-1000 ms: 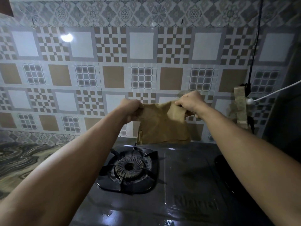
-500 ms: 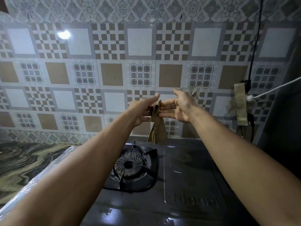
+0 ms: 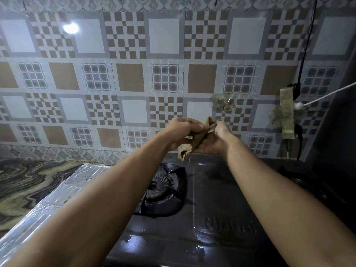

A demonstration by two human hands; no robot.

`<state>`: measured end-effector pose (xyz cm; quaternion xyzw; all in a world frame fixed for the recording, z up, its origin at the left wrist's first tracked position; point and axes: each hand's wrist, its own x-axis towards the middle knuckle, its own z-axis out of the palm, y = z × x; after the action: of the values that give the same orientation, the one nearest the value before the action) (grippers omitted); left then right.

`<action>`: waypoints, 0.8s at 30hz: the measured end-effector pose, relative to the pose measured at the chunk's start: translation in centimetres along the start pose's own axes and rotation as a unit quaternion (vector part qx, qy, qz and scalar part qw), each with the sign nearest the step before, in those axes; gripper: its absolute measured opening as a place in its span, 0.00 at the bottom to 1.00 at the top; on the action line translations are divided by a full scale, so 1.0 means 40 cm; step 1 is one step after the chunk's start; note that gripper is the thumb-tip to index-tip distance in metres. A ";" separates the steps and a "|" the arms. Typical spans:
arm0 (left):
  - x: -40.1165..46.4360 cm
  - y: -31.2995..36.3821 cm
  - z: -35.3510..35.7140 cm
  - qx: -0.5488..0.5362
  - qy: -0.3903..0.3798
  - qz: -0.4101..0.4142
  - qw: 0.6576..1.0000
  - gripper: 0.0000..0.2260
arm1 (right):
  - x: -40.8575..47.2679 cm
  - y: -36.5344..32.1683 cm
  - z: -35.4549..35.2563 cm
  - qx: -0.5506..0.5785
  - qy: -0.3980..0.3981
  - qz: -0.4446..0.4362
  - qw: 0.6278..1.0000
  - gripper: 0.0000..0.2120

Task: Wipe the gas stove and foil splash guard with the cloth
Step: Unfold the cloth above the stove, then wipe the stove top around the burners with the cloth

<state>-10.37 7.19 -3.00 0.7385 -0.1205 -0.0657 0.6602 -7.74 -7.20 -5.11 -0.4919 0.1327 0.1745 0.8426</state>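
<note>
you've got the cloth bunched between both hands, above the back edge of the gas stove, just behind the burner. your left hand pinches its upper fold, your right hand cups it from beneath. it looks thin, limp and light, so it'll likely flop unless you wad it into a pad and press with your palm. the foil splash guard along the stove's left edge looks flimsy and crinkly, so wipe it gently.
</note>
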 end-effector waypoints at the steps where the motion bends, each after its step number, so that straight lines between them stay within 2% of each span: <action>1: 0.000 -0.012 0.005 0.008 -0.016 0.007 1.000 0.08 | 0.005 0.002 -0.006 0.029 0.020 -0.019 0.999 0.35; 3: 0.009 -0.038 0.001 0.038 0.019 0.029 0.999 0.10 | 0.017 0.002 -0.024 0.066 0.051 -0.058 0.995 0.34; 6: 0.025 -0.088 -0.038 0.131 0.129 0.030 0.982 0.09 | 0.043 -0.005 -0.051 0.075 0.099 -0.140 0.982 0.34; 8: 0.032 -0.136 -0.077 0.199 0.156 0.008 0.967 0.13 | 0.038 -0.009 -0.062 -0.040 0.136 -0.209 0.968 0.35; 10: 0.032 -0.190 -0.119 0.282 0.172 -0.019 0.944 0.16 | 0.036 0.000 -0.071 -0.213 0.136 -0.246 0.936 0.37; 12: 0.021 -0.244 -0.154 0.385 0.179 -0.044 0.904 0.18 | 0.059 0.026 -0.086 -0.351 0.097 -0.217 0.906 0.39; 14: 0.009 -0.298 -0.185 0.485 0.172 -0.061 0.855 0.21 | 0.103 0.060 -0.113 -0.439 0.085 -0.167 0.878 0.39; 16: -0.002 -0.341 -0.211 0.546 0.157 -0.064 0.820 0.24 | 0.152 0.081 -0.148 -0.517 0.135 -0.172 0.828 0.30; 18: -0.011 -0.365 -0.226 0.575 0.143 -0.064 0.803 0.26 | 0.178 0.095 -0.178 -0.617 0.169 -0.172 0.749 0.21; 19: -0.014 -0.372 -0.230 0.584 0.140 -0.069 0.796 0.26 | 0.188 0.101 -0.189 -0.656 0.166 -0.165 0.717 0.20; 21: -0.025 -0.385 -0.235 0.596 0.142 -0.092 0.785 0.27 | 0.209 0.120 -0.208 -0.714 0.144 -0.138 0.671 0.27; 24: -0.039 -0.399 -0.243 0.602 0.157 -0.143 0.770 0.32 | 0.245 0.156 -0.217 -0.803 0.093 -0.096 0.581 0.36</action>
<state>-7.93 18.52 -17.74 0.9934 0.0771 0.0433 0.0731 -1.97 -10.35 -18.03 -0.9913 -0.0321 0.0814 0.0986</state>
